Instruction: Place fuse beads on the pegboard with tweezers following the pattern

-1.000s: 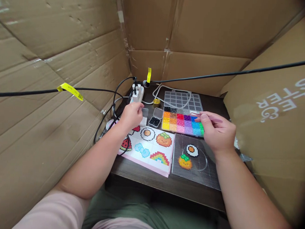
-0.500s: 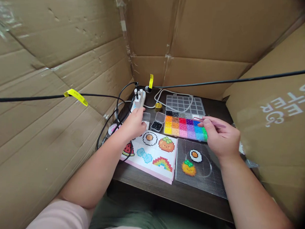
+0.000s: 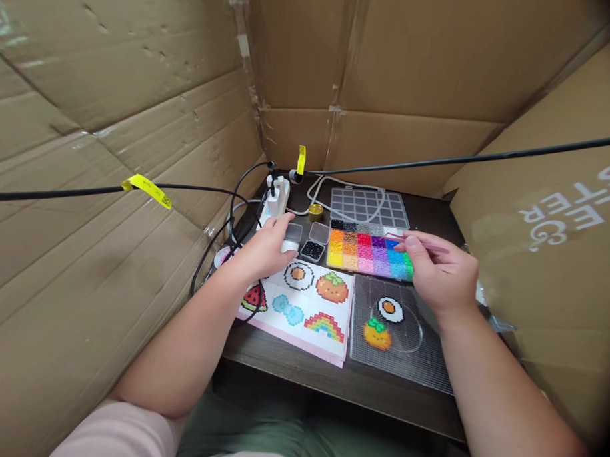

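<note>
My left hand (image 3: 268, 246) is at the left side of a small clear box of white beads (image 3: 291, 246) with its lid up. Its thumb and forefinger are apart, and I see nothing held between them; whether it touches the box I cannot tell. My right hand (image 3: 446, 270) grips pink tweezers (image 3: 431, 247), the tips pointing left over the purple and blue part of a bead tray (image 3: 351, 263). Beside the white beads stands a similar open box of black beads (image 3: 313, 250). A clear pegboard (image 3: 405, 365) bears a fried-egg bead piece (image 3: 391, 310) and an orange persimmon bead piece (image 3: 377, 334).
A pattern sheet (image 3: 301, 335) lies in front of the bead boxes. Behind are a round gold tin (image 3: 315, 211), a gridded clear lid (image 3: 368, 205) and a white power strip (image 3: 274, 199). Black cables run along the left. Cardboard walls (image 3: 421, 66) enclose the table.
My left hand has opened a little and drawn slightly left, so more of the white bead box shows. My right hand with the tweezers has hardly moved.
</note>
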Tool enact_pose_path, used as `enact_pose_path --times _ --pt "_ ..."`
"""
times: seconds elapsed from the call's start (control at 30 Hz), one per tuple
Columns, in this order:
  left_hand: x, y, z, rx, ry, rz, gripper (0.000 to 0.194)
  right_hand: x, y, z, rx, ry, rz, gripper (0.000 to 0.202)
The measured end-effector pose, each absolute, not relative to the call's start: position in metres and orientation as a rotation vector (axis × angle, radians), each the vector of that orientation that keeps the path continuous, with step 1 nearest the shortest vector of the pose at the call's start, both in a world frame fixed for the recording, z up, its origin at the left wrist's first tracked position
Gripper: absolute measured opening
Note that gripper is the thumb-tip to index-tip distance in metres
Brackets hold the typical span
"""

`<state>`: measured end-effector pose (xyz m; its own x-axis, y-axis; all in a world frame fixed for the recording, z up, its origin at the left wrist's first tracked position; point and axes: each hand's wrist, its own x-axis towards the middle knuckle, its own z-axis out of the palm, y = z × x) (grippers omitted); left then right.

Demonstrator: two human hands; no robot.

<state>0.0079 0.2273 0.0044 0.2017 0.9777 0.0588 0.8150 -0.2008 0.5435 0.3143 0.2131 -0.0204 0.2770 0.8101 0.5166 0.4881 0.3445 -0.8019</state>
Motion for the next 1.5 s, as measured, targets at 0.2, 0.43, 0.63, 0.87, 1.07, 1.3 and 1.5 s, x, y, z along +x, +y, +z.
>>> enact_pose_path --times 0.2,0.43,0.63,0.87,1.07,1.3,1.5 --pt "0.01 0.228 -0.001 2.085 1.643 0.558 0.089 0.313 0.213 -0.02 -1.294 -1.371 0.316 0.023" --pt "0.017 0.23 -0.004 2.093 1.654 0.604 0.08 0.313 0.212 -0.02 -1.304 -1.383 0.323 0.022" --pt "0.024 0.227 -0.005 2.126 1.655 0.625 0.079 0.313 0.212 -0.019 -1.298 -1.394 0.316 0.023" --pt "0.03 0.227 -0.006 2.109 1.68 0.63 0.078 0.31 0.212 -0.017 -1.305 -1.392 0.325 0.021" --pt "0.03 0.227 -0.005 2.101 1.68 0.621 0.077 0.31 0.211 -0.016 -1.305 -1.396 0.317 0.019" --pt "0.031 0.227 -0.006 2.111 1.672 0.635 0.075 0.311 0.212 -0.018 -1.305 -1.389 0.331 0.02" --pt "0.03 0.23 -0.008 2.123 1.669 0.664 0.075 0.312 0.213 -0.02 -1.299 -1.39 0.349 0.022"
